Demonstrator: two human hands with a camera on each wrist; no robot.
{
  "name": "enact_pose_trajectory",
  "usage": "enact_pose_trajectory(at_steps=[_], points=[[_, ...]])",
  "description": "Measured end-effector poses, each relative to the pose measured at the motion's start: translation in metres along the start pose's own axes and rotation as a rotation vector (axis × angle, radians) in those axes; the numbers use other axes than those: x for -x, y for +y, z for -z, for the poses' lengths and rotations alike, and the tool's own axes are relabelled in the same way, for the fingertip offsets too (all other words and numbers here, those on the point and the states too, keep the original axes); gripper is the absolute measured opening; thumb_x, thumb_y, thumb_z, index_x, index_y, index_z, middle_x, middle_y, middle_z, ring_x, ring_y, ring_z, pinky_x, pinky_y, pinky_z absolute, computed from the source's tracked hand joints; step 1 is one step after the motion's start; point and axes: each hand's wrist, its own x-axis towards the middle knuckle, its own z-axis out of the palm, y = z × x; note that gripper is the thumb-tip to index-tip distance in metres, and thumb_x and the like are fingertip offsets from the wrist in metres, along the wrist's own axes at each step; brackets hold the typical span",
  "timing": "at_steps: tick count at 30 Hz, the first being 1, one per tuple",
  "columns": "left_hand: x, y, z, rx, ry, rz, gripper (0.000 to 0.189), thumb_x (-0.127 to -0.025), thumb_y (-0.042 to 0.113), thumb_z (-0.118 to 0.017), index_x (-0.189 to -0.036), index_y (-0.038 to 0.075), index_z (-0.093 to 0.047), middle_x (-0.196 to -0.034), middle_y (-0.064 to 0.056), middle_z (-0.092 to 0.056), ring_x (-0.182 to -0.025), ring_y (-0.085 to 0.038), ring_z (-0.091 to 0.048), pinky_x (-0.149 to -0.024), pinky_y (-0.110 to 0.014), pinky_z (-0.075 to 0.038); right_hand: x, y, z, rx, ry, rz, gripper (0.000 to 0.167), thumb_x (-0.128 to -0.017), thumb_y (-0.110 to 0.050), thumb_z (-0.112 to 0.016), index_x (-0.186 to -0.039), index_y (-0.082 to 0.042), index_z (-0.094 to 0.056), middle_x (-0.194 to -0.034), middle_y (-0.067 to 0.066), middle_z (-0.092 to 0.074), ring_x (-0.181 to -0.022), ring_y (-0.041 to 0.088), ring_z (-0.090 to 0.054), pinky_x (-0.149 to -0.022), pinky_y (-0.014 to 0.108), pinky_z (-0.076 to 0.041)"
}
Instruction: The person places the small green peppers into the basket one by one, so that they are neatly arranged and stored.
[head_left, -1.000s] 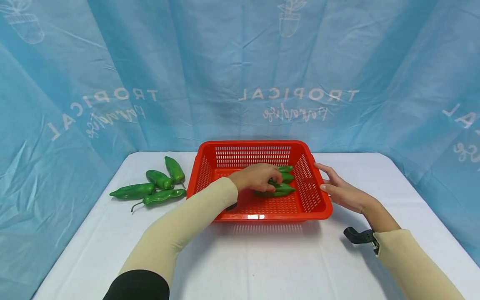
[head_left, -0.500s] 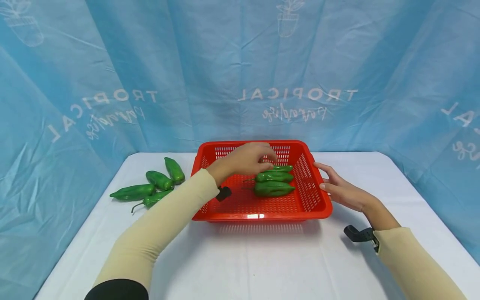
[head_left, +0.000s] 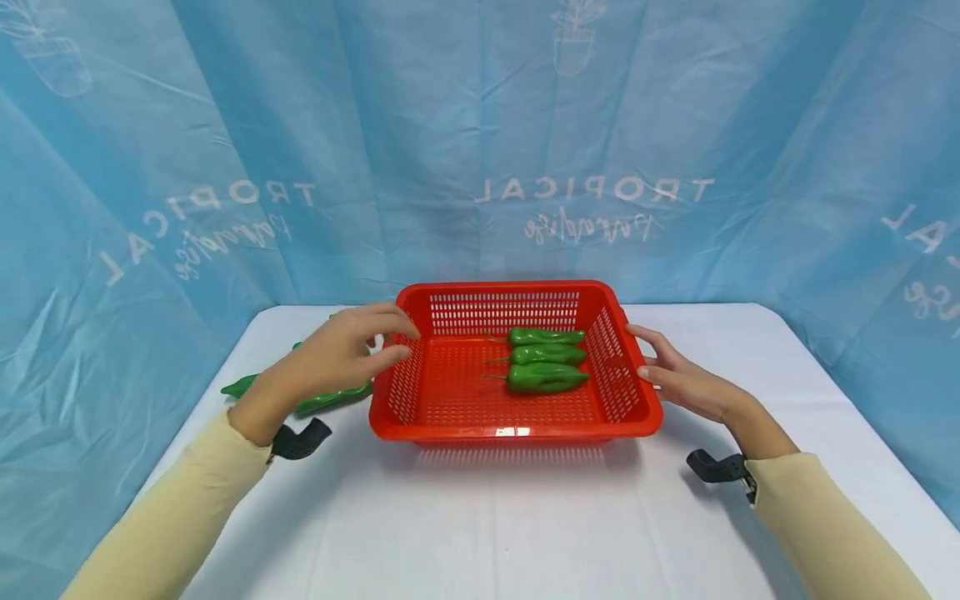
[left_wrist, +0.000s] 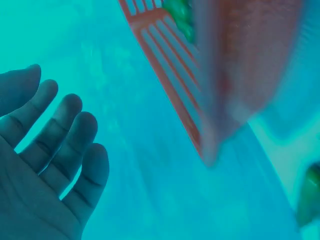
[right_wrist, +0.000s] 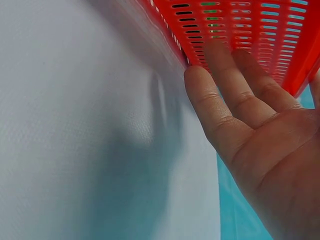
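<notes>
In the head view my left hand (head_left: 337, 350) hovers at the left rim of the red basket (head_left: 517, 432), holding nothing. Its fingers are loosely bent; the left wrist view shows the empty palm and fingers (left_wrist: 67, 130). Three green peppers lie in a column on the basket's right half, the nearest pepper (head_left: 547, 378) at the front. My right hand (head_left: 693, 387) rests against the basket's right side, and in the right wrist view its straight fingers (right_wrist: 235, 90) touch the slotted wall. Left of the basket, green peppers (head_left: 333, 399) are partly hidden behind my left hand.
A white-covered table (head_left: 450, 525) carries everything. Blue printed sheeting (head_left: 480, 142) hangs behind it and along both sides. Another pepper's tip (head_left: 238, 386) shows left of my left wrist.
My left hand has let go of a pepper in the basket, risen and swung left out over the left rim. Three peppers there are now uncovered. My right hand has stayed put.
</notes>
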Motion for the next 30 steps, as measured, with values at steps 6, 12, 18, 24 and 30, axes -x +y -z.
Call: enact_pose_trajectory(at_steps=[6,12,18,24,30], points=[[0.051,-0.024,0.017,0.006,0.297,0.014,0.025,-0.090,-0.002,-0.066,-0.109,0.014,-0.071,-0.106,0.000,-0.068,-0.082,0.001,-0.056,-0.070,-0.018,-0.051,0.000,-0.001,0.001,0.009,-0.003,-0.007,0.074,-0.100,-0.027,-0.049,-0.157,-0.029,-0.002,-0.153,0.028,-0.033,-0.114,0.004,-0.061,-0.100,0.059,-0.050],[0.079,-0.036,0.027,-0.005,0.402,0.084,0.026,-0.090,-0.006,-0.062,-0.110,0.009,-0.071,-0.107,0.011,-0.065,-0.084,0.007,-0.056,-0.075,-0.009,-0.046,0.005,0.001,0.001,0.030,0.011,-0.020,0.075,-0.100,-0.030,-0.049,-0.157,-0.029,-0.001,-0.154,0.027,-0.031,-0.118,0.007,-0.057,-0.100,0.060,-0.049],[0.097,-0.050,0.025,-0.037,0.419,0.183,0.025,-0.093,-0.004,-0.058,-0.108,0.011,-0.071,-0.106,0.002,-0.068,-0.087,0.016,-0.052,-0.073,-0.008,-0.043,0.007,0.001,0.000,0.046,0.012,-0.024,0.076,-0.100,-0.029,-0.050,-0.158,-0.026,0.000,-0.155,0.028,-0.030,-0.124,0.017,-0.054,-0.098,0.058,-0.051],[0.109,-0.068,0.012,-0.109,0.357,0.239,0.022,-0.091,-0.001,-0.063,-0.108,0.011,-0.071,-0.099,-0.006,-0.070,-0.079,0.011,-0.050,-0.065,-0.016,-0.047,0.003,-0.002,0.001,0.061,0.012,-0.020,0.077,-0.100,-0.030,-0.050,-0.157,-0.026,0.000,-0.155,0.027,-0.029,-0.125,0.021,-0.054,-0.097,0.059,-0.051],[0.111,-0.079,-0.010,-0.127,0.211,0.260,0.021,-0.089,0.001,-0.068,-0.110,0.008,-0.070,-0.105,-0.010,-0.070,-0.082,-0.016,-0.063,-0.067,-0.033,-0.053,0.000,-0.002,0.001,0.058,0.006,-0.023,0.076,-0.100,-0.030,-0.050,-0.158,-0.027,0.000,-0.156,0.027,-0.028,-0.126,0.021,-0.053,-0.098,0.059,-0.051]])
